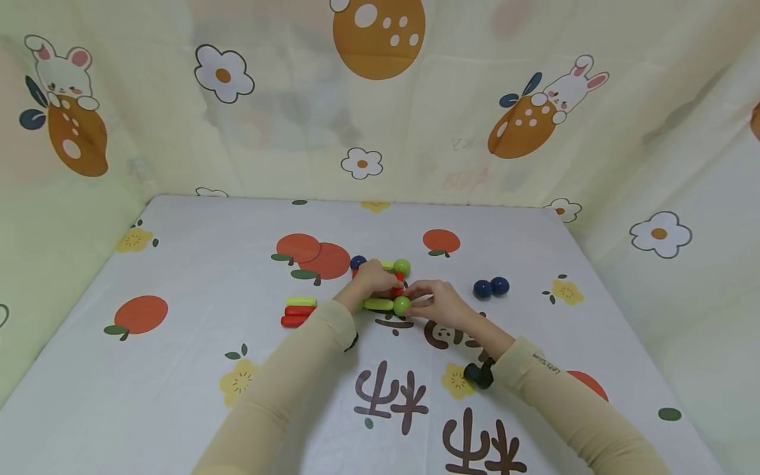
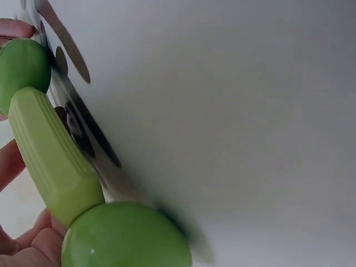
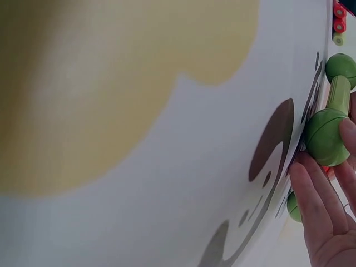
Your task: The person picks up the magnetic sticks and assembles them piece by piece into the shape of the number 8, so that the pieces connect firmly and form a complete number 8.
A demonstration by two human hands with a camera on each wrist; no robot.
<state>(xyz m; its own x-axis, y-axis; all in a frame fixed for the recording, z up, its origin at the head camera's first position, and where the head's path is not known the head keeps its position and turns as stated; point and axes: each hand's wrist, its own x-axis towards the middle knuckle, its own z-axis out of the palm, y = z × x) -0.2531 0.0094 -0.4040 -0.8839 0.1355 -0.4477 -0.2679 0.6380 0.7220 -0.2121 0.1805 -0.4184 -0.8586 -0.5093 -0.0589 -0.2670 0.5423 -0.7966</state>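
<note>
Roughly below the middle of the head view, a joined ball-and-rod frame lies between two hands. It shows three green balls [image 1: 402, 305], one of them mostly behind the left hand [image 1: 374, 280], one dark blue ball [image 1: 358, 262], two light-green ribbed rods [image 1: 379, 304] and some red (how many rods that makes is hidden by the fingers). The right hand [image 1: 438, 302] pinches the lower-right green ball, its thumb against the side. The left hand reaches over the frame with bent fingers; whether they grip a red part, I cannot tell. Left of the frame lie one loose light-green rod [image 1: 301, 301] and two loose red rods [image 1: 299, 311]; to its right, two loose dark blue balls [image 1: 482, 289].

Underneath is a white cloth [image 1: 178, 369] printed with red fruit, yellow flowers and brown lettering; a pale yellow curtain [image 1: 285, 132] with rabbits and white flowers hangs behind.
</note>
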